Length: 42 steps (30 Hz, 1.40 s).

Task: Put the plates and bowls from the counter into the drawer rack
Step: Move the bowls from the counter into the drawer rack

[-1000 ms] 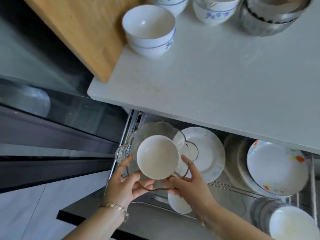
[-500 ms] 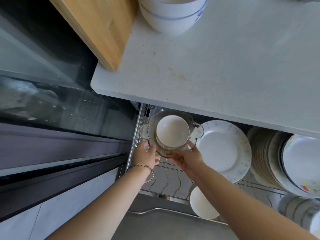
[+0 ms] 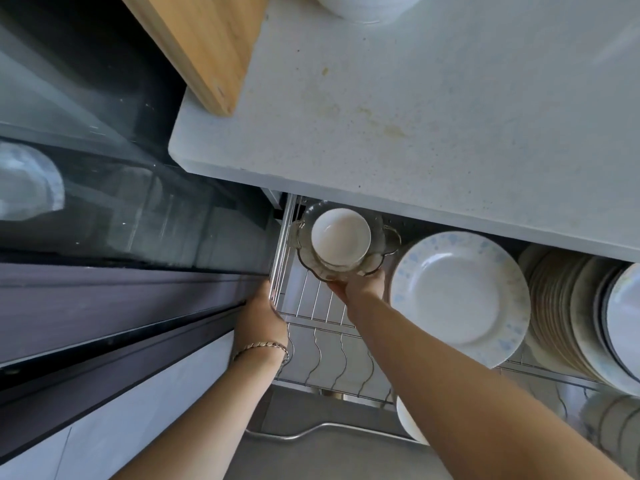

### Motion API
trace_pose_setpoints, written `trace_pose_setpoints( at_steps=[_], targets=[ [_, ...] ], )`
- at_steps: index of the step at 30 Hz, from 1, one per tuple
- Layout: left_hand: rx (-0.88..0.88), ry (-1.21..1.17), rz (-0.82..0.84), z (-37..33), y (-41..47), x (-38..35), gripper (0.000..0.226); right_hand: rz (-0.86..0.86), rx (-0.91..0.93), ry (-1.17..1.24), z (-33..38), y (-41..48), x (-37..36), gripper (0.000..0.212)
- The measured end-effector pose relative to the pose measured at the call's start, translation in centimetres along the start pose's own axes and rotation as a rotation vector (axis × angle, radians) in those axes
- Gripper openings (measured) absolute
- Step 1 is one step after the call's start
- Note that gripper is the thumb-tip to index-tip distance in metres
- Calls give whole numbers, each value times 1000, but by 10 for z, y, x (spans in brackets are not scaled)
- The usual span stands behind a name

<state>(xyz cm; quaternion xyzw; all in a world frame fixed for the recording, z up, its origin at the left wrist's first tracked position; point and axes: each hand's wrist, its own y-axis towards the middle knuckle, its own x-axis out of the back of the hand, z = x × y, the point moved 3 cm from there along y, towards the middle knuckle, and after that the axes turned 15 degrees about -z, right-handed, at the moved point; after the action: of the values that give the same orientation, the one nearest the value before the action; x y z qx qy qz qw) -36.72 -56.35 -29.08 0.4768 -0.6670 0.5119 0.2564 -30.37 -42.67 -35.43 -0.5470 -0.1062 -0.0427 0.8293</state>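
Risk: glass bowl (image 3: 388,238), white bowl (image 3: 341,235) nested, gripped at 6 o'clock rim by right hand (image 3: 362,287), may tip or strike plate (image 3: 460,289) at 3 o'clock; left hand (image 3: 259,318) at rack (image 3: 325,344) rail, grip unclear.

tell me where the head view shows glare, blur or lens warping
Head view: soft, even light on the counter, no hard shadows; the dark glass panel at left carries pale reflections; the wide lens bows the counter's edge; the plate stack at far right looks smeared; the white bowl in the glass bowl is fairly sharp.
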Motion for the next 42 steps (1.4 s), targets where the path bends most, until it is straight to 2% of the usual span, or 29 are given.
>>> trace_pose_setpoints(
  at_steps=[5,12,14,17,19,20,21,22,24,26,27,29,30,31,33,35,37,39,40,41,42],
  targets=[
    [5,-40,42,0,4,-1,52,-72,-1,50,-13,10,0,69],
    [-4,-9,36,0,5,-3,57,-99,48,-35,-12,13,2,64],
    [1,-6,33,0,5,-4,57,-93,56,-151,-4,8,6,49],
    [16,21,64,-1,2,-2,60,-97,89,-323,6,-1,15,16],
    [18,69,89,-7,-5,2,63,-47,116,-437,14,-11,25,17],
    [-14,120,75,-13,-10,7,65,10,159,-620,17,-18,30,19],
    [-78,165,19,-21,-16,15,66,44,221,-765,21,-27,36,20],
    [-164,161,-72,-30,-21,23,66,84,252,-802,27,-38,42,27],
    [-327,-15,-247,-58,-30,43,62,210,271,-872,44,-63,51,34],
    [-405,-281,-341,-95,-35,66,53,304,359,-931,76,-95,54,34],
    [-370,-401,-346,-116,-35,78,46,346,419,-931,95,-108,51,33],
    [-124,-586,-323,-149,-27,103,35,435,492,-918,134,-139,46,24],
    [5,-616,-304,-160,-21,112,31,482,512,-936,151,-151,43,18],
    [52,-590,-278,-170,-18,122,25,514,545,-962,168,-165,41,15],
    [-21,-539,-232,-191,-13,137,13,523,694,-985,200,-187,32,14],
    [-28,-645,-145,-216,-9,147,3,471,807,-868,230,-204,16,12],
    [52,-839,-43,-245,6,152,27,376,796,-669,261,-210,-5,40],
    [75,-834,-33,-272,24,154,78,340,691,-574,281,-211,-28,59],
    [77,-810,-29,-282,32,155,94,346,638,-547,286,-209,-39,62],
    [80,-831,-7,-289,38,157,94,365,580,-505,288,-204,-50,61],
    [111,-872,40,-293,45,156,82,386,531,-452,287,-200,-60,59]
  ],
)
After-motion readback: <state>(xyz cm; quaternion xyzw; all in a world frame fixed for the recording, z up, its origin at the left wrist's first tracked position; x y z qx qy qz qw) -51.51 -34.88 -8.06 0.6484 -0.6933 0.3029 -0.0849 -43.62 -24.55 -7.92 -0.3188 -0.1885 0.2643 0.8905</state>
